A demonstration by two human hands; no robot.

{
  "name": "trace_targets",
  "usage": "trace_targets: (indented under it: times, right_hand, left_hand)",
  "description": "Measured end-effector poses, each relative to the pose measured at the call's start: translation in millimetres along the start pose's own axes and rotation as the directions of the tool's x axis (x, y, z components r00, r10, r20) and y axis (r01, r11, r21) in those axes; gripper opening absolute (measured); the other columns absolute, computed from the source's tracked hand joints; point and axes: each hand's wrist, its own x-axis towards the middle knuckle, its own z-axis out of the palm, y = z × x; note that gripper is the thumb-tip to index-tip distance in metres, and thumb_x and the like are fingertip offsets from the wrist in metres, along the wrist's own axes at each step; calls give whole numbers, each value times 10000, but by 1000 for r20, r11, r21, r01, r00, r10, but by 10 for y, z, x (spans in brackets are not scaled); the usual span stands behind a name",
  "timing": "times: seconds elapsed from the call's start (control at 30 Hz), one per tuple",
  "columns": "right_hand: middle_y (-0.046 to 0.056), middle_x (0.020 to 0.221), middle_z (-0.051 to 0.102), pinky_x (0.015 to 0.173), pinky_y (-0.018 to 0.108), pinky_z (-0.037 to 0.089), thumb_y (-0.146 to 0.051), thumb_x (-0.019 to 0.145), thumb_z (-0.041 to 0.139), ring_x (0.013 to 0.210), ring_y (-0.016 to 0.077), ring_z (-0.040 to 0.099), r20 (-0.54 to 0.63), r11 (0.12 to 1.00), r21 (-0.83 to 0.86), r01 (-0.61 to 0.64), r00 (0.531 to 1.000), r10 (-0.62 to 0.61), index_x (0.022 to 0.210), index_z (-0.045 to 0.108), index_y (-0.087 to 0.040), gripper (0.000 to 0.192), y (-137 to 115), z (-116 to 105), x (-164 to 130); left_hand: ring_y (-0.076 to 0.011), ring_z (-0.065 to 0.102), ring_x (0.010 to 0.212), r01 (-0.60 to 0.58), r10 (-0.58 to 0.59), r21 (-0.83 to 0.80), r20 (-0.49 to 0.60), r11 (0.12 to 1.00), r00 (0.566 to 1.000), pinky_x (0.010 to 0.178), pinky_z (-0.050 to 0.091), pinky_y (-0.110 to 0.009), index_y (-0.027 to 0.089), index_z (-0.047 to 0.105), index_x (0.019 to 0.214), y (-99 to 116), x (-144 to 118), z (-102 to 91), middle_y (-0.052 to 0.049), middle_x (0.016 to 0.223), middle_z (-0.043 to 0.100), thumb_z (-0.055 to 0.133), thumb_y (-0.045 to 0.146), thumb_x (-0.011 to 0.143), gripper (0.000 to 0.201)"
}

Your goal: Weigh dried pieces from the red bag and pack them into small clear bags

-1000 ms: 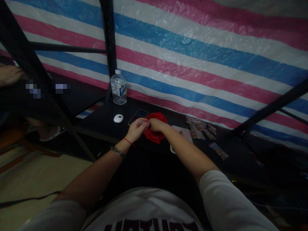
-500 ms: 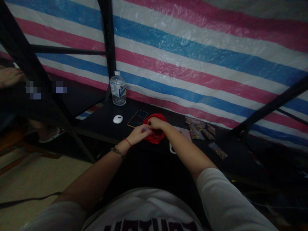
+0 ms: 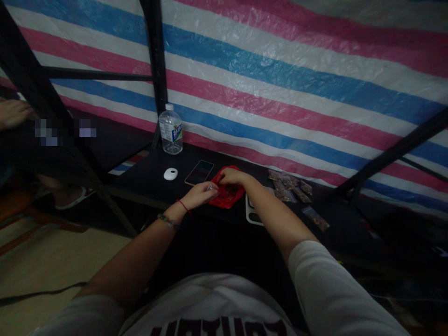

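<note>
Left hand [image 3: 200, 193] pinches small clear bag [image 3: 211, 187] beside red bag [image 3: 227, 192] on desk [image 3: 150, 179]. Right hand [image 3: 229, 176] grips red bag's rim. Phone [image 3: 199, 172] near.

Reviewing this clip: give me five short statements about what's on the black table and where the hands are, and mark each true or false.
1. The water bottle stands upright at the table's back edge, capped. True.
2. The phone lies right of the red plastic bag. False: it lies left of the bag, between it and the small white oval object.
3. Both hands meet at the red bag: the left hand at its left edge, the right hand on top. True.
4. The small filled packets lie left of the bottle. False: they lie right of the bag, near the striped tarp.
5. The left wrist is bare. False: it wears a red string and a beaded bracelet.
</note>
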Motion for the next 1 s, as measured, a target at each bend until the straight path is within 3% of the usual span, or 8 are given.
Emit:
trace_targets:
  times: [0.17,0.3,0.43,0.6,0.77,1.0]
  right_hand:
    - [-19,669,681,513,150,387,-133,653,567,532,72,542,7,998,61,-8,1000,8,888,735,-150,289,8,-32,-44]
    - [-2,717,698,545,164,403,-157,652,594,587,91,569,-55,999,20,48,997,-47,900,737,-147,287,-59,-138,-238]
    - [13,839,719,648,184,438,-172,668,600,709,118,610,-168,992,-36,120,978,-125,903,734,-160,270,-48,-417,-691]
    - [23,833,720,654,213,454,-183,679,608,713,143,629,-269,991,-109,-72,962,40,917,723,-164,265,268,-678,-1339]
    - [25,840,726,657,210,463,-151,660,617,731,148,644,-303,969,-184,-163,947,101,873,725,-166,239,601,-552,-1661]
    - [28,850,723,635,199,457,-146,712,632,735,140,644,-367,934,-257,-247,919,142,918,719,-181,226,646,-370,-1650]
  left_hand:
    - [-157,595,704,-52,52,208,3,977,999,641,460,-263,151,669,921,55,-25,-5,-39,806,671,568,378,781,285]
    - [-159,592,713,-62,66,255,-9,965,998,656,460,-265,156,675,932,59,-25,-2,-35,808,669,567,391,779,300]
    - [-167,595,731,-58,67,226,-30,972,997,667,466,-280,155,671,960,4,-8,5,-45,824,668,569,416,782,332]
    - [-176,611,761,-58,76,208,-82,976,994,677,474,-286,168,642,1039,-43,1,14,-52,892,679,589,434,777,377]
    - [-173,612,725,-71,91,195,-98,978,991,644,474,-278,179,609,1095,-35,-10,33,-37,842,668,587,471,786,425]
    - [-160,594,692,-81,105,126,-199,989,974,603,463,-265,171,606,1105,-30,7,52,-39,847,655,595,450,766,440]
